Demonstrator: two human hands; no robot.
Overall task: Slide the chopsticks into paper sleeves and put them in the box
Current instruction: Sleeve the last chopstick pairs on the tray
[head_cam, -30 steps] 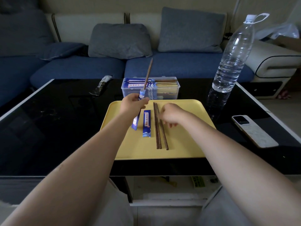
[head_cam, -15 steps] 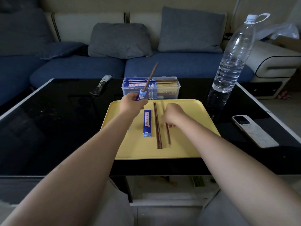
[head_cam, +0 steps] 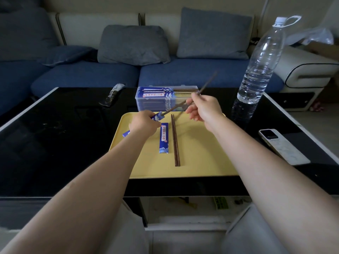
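The right hand (head_cam: pixel 203 109) is now off the tray (head_cam: pixel 201 162), pinching a lifted chopstick (head_cam: pixel 208 83). Two chopsticks (head_cam: pixel 175 142) remain there. The sleeve (head_cam: pixel 157 116) in the left hand (head_cam: pixel 144 123) tilts further right.

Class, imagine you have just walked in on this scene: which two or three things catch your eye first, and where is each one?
First, the bright yellow tray at the middle of the black table, with a blue paper sleeve and a pair of dark chopsticks lying on it. Above it, the left hand grips another sleeve while the right hand holds a chopstick. At the right stands a tall water bottle.
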